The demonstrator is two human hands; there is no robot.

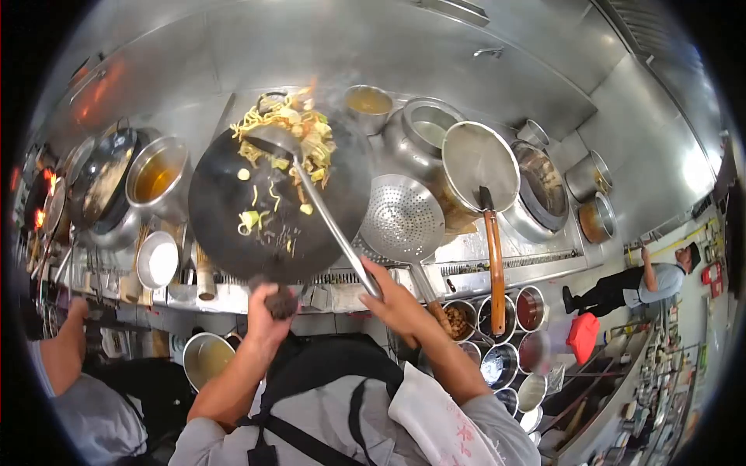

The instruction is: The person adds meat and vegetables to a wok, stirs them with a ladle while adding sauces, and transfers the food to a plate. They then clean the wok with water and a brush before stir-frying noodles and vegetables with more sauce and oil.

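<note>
My left hand (pixel 268 314) grips the handle of a black wok (pixel 225 213) tilted up over the stove. Noodles with vegetables (pixel 291 132) are piled at the wok's far rim, with loose pieces scattered lower down. My right hand (pixel 396 299) holds the long metal handle of a ladle (pixel 276 144), whose bowl rests in the noodles.
A perforated strainer (pixel 402 219) and a wooden-handled pan (pixel 480 167) lie right of the wok. Pots of liquid (pixel 158 175) and steel bowls (pixel 158 260) stand left; sauce containers (pixel 530 308) sit lower right. Another person's arm (pixel 66 346) is at left; a person (pixel 641 283) stands far right.
</note>
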